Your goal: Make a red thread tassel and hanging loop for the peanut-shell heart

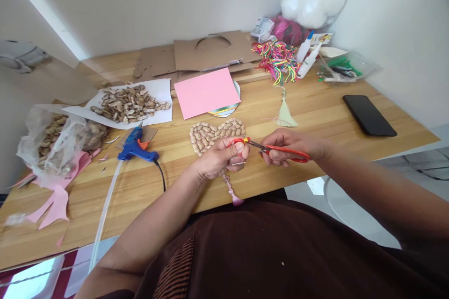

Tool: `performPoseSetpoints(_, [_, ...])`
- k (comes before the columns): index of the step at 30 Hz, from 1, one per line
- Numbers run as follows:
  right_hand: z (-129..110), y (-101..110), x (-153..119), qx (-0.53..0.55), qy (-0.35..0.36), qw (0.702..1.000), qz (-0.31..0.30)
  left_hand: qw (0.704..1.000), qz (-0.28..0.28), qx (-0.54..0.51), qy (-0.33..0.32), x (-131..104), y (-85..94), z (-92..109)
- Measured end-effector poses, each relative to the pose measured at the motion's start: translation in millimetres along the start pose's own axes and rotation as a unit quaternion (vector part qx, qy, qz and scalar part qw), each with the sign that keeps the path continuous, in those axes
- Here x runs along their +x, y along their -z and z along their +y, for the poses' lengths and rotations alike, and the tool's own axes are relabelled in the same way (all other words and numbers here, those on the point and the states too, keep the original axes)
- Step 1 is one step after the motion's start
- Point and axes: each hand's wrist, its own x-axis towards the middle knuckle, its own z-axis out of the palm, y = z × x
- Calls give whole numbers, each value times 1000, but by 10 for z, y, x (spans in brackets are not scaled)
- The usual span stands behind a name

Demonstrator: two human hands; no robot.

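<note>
My right hand [286,142] grips a pair of scissors [296,154] by the red handles, blades pointing left. The blade tips reach the fingers of my left hand [220,158], which pinch a red cord [237,140] with a bit of yellow at its end. Whether the blades touch the cord, I cannot tell. Partly behind my left hand lies a heart shape covered with peanut shells [205,136]. Below that hand a pink tassel [233,191] is visible near the table edge. A pale green tassel [286,114] lies beyond my right hand.
To the left are a blue glue gun [135,147], peanut shells [129,103] on white paper, a plastic bag [52,140] and pink scraps [52,203]. Pink card [206,92] and cardboard [213,53] lie behind. Colourful cords [277,58], glue bottles [308,61] and a phone [369,115] are rightward.
</note>
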Motion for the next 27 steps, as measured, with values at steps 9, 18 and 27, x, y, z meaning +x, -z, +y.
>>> performPoseSetpoints(9, [-107, -18, -299, -66, -30, 991, 116, 996, 43, 79, -23, -26, 15, 80])
performPoseSetpoints(18, [7, -392, 117, -49, 126, 942, 308, 985, 3, 168, 27, -87, 10, 128])
performPoseSetpoints(27, [128, -547, 166, -28, 148, 871, 468, 903, 248, 245, -251, -2, -6, 112])
